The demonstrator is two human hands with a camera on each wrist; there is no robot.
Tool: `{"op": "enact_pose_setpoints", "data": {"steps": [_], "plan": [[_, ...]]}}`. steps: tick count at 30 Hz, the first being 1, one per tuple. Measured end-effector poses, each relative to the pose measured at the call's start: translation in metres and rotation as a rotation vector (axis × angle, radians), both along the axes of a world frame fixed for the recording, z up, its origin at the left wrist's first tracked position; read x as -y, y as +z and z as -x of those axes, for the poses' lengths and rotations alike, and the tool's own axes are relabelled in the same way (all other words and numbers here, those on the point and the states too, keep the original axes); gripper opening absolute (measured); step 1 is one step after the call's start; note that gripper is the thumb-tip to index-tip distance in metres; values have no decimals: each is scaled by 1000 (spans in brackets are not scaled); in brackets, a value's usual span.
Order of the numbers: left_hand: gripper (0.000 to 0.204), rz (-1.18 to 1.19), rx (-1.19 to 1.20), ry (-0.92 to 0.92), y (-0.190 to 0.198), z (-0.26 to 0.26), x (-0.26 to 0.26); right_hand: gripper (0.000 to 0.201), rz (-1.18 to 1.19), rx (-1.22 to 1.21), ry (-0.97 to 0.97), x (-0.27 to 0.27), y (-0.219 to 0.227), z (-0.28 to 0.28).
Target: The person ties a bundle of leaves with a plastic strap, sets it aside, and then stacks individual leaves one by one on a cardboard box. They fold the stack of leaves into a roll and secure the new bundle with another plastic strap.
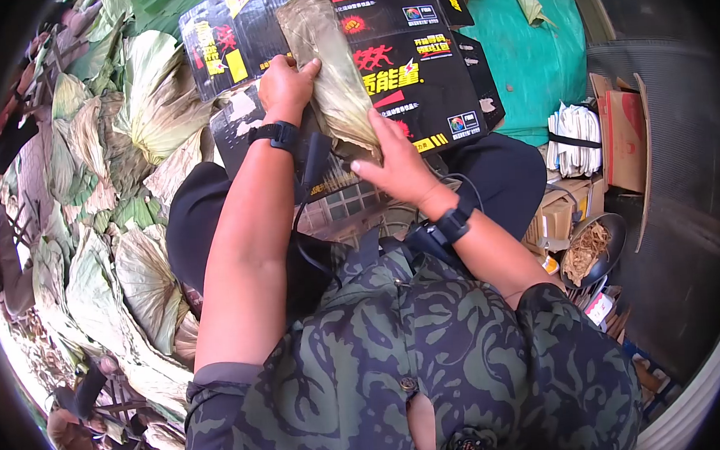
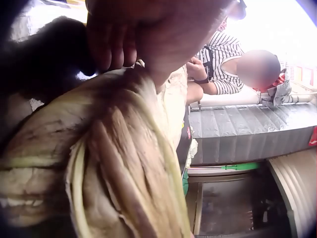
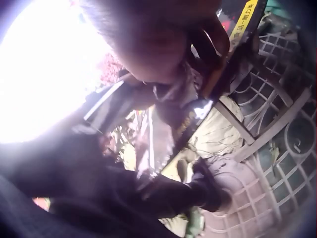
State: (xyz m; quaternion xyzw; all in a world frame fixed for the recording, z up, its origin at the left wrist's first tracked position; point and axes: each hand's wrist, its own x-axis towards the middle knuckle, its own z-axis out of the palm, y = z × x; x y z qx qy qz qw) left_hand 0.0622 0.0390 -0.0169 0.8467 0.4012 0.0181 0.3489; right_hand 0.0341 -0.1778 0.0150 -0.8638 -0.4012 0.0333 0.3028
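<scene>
A long folded bundle of dried lotus leaf (image 1: 334,70) lies over a flattened black cardboard box (image 1: 417,73) across the person's lap. The left hand (image 1: 286,89) grips its left edge, thumb toward the leaf and fingers bent. In the left wrist view, that hand (image 2: 153,34) is over the wrinkled, ribbed leaf (image 2: 133,158). At the bundle's near end, the right hand (image 1: 401,160) holds the lower right edge, its thumb spread toward the tip. The right wrist view shows this hand (image 3: 158,39) dark and blurred, with a bit of leaf (image 3: 183,84) under it.
Large dried lotus leaves (image 1: 132,280) are spread along the left. A green sheet (image 1: 522,42) lies at the back right. Right of the knee are a bundle of white papers (image 1: 573,138), cardboard boxes and a pan of dry scraps (image 1: 588,252). Another person (image 2: 223,64) sits opposite.
</scene>
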Motion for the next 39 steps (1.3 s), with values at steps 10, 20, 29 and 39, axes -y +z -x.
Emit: {"op": "enact_pose_setpoints", "data": {"steps": [10,20,29,39], "plan": [[60,6,40,-8,-8,1,-2,42,-489,-1226,-540,-18,1,-15],[52,113,99,-11,-19,2,-12,40,-338,-1175,-355,-34,-4,-18],[46,262,270,57,-31,7,-15,50,-493,-1119,-388,-41,-21,-7],[51,1145,463,169,6,42,15,43,-684,-1192,-232,-16,9,13]]}}
